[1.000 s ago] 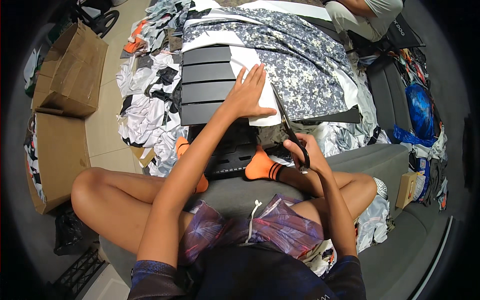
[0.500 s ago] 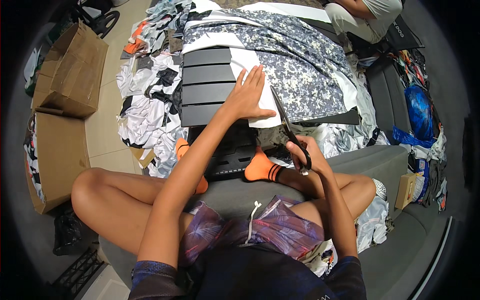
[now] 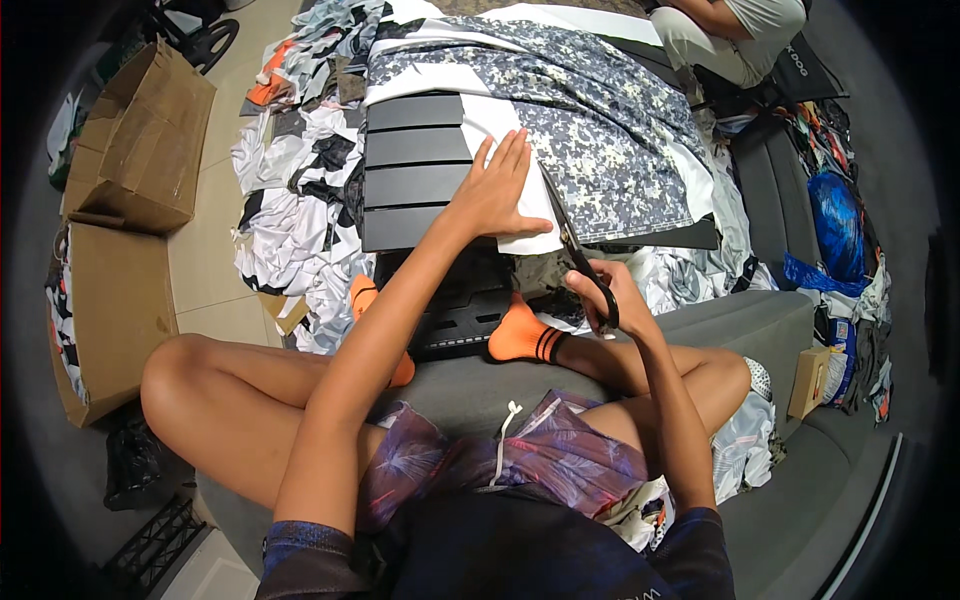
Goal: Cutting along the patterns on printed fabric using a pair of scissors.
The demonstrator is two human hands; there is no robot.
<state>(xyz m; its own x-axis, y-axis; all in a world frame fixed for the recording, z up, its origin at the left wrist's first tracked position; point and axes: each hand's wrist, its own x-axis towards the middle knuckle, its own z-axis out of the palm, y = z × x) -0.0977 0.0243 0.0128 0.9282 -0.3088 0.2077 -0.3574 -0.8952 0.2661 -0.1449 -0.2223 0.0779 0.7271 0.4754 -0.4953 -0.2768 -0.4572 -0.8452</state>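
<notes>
Grey, white and black camouflage fabric (image 3: 610, 140) with a plain white border (image 3: 487, 113) lies over a dark slatted table (image 3: 415, 185). My left hand (image 3: 500, 190) presses flat on the white border, fingers stretched out. My right hand (image 3: 618, 297) is closed around the handles of black scissors (image 3: 575, 245). The scissor blades point away from me, along the line where the white border meets the camouflage print. How far the blades are parted is hard to make out.
White and black fabric scraps (image 3: 300, 215) heap left of the table, with more white cloth (image 3: 690, 275) on its right. Cardboard boxes (image 3: 125, 320) stand at far left. Another person (image 3: 715, 40) sits at the back right. A blue plastic bundle (image 3: 838, 220) lies right.
My right hand and the scissors' handles have shifted very slightly. My left hand and the fabric look the same.
</notes>
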